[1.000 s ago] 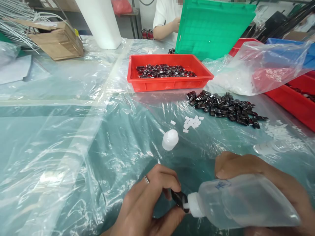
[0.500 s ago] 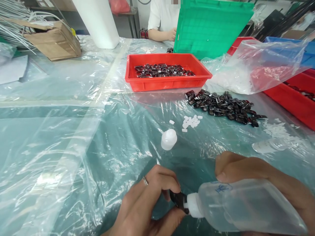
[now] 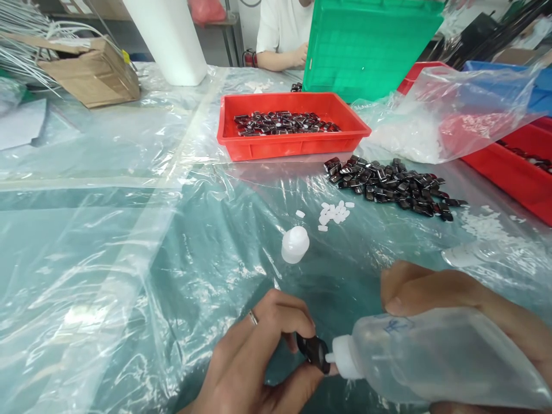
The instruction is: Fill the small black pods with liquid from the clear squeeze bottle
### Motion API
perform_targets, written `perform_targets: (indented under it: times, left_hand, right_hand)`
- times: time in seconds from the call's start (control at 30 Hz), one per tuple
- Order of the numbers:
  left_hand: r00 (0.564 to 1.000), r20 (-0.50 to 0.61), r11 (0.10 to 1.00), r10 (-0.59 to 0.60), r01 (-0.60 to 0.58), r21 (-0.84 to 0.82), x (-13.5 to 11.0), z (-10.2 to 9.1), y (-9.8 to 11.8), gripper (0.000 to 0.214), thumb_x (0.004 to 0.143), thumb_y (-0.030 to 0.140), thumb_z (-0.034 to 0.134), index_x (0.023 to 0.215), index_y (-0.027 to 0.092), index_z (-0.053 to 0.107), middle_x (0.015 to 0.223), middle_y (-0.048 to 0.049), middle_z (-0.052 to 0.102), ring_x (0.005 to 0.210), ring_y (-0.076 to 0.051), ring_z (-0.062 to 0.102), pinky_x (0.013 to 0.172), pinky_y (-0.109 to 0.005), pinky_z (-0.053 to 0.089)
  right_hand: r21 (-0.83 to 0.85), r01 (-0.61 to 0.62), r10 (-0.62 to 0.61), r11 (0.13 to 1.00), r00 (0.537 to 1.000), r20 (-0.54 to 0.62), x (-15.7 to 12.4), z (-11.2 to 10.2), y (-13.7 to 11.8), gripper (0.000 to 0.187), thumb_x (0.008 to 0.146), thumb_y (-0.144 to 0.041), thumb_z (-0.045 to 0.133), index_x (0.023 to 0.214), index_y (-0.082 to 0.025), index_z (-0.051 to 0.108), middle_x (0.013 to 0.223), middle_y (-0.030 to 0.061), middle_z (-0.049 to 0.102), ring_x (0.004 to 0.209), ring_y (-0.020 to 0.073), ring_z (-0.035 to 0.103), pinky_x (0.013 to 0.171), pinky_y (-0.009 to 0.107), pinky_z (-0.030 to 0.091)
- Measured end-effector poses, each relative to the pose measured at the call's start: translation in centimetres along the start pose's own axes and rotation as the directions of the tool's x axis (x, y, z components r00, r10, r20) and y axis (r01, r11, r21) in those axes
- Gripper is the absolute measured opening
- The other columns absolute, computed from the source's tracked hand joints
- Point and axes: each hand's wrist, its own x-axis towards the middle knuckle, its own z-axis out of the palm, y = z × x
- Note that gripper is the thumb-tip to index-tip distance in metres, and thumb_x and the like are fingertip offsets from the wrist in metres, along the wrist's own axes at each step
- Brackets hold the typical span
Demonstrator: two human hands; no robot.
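Between finger and thumb, my left hand [image 3: 263, 351] pinches a small glossy black piece [image 3: 314, 352]. My right hand [image 3: 452, 293] is wrapped round a translucent squeeze bottle [image 3: 414, 359] with a blue mark on its side. The bottle lies tilted on its side, its white nozzle at the near edge of the black piece; whether they touch I cannot tell. Ahead of my hands stands a small white cap [image 3: 295, 244]. Just past it lie small white pieces [image 3: 334, 213] in a loose cluster.
A pile of black pieces [image 3: 388, 184] lies right of centre. Behind it a red tray [image 3: 297, 146] holds more. A green crate [image 3: 371, 52], a clear plastic bag [image 3: 431, 132] and a red bin [image 3: 509, 178] stand right. Across the table sits a person [image 3: 284, 40]. A cardboard box [image 3: 95, 72] is far left.
The bottle in my right hand has drawn back slightly to the right, so its nozzle tip now shows beside the black piece. My left hand stays nearly still.
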Motion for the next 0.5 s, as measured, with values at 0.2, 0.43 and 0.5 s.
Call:
perform_targets:
  times: [0.2, 0.43, 0.5]
  left_hand:
    - [1.0, 0.002, 0.999, 0.019, -0.019, 0.032, -0.1, -0.1, 0.0, 0.027, 0.088, 0.005, 0.063, 0.102, 0.025, 0.051, 0.093, 0.0013, 0.063, 0.072, -0.011, 0.062, 0.064, -0.02, 0.054]
    - [1.0, 0.003, 0.999, 0.023, -0.023, 0.024, -0.1, 0.0, 0.0, 0.029, 0.086, 0.003, 0.063, 0.101, 0.025, 0.051, 0.094, 0.002, 0.063, 0.073, -0.01, 0.062, 0.065, -0.019, 0.054]
    - [1.0, -0.001, 1.0, 0.017, -0.017, 0.015, -0.1, 0.0, 0.0, 0.029, 0.086, 0.003, 0.063, 0.101, 0.025, 0.051, 0.094, 0.0022, 0.062, 0.074, -0.01, 0.062, 0.066, -0.019, 0.053]
  right_hand:
    - [-0.006, -0.007, 0.006, 1.0, 0.994, -0.113, -1.3, 0.3, 0.3, 0.048, 0.096, -0.075, 0.059, 0.089, -0.029, 0.069, 0.064, 0.0001, 0.055, 0.05, 0.0186, 0.056, 0.037, 0.026, 0.044]
    - [-0.026, 0.019, -0.021, 0.999, 0.997, -0.08, -1.4, 0.1, 0.7, 0.055, 0.1, -0.077, 0.048, 0.089, -0.028, 0.07, 0.061, -0.0008, 0.053, 0.046, 0.0179, 0.051, 0.039, 0.03, 0.046]
    - [-0.036, 0.023, -0.027, 0.999, 0.994, -0.105, -1.4, 0.2, 0.7, 0.053, 0.101, -0.075, 0.049, 0.088, -0.028, 0.07, 0.062, -0.0004, 0.054, 0.047, 0.0187, 0.052, 0.04, 0.03, 0.046]
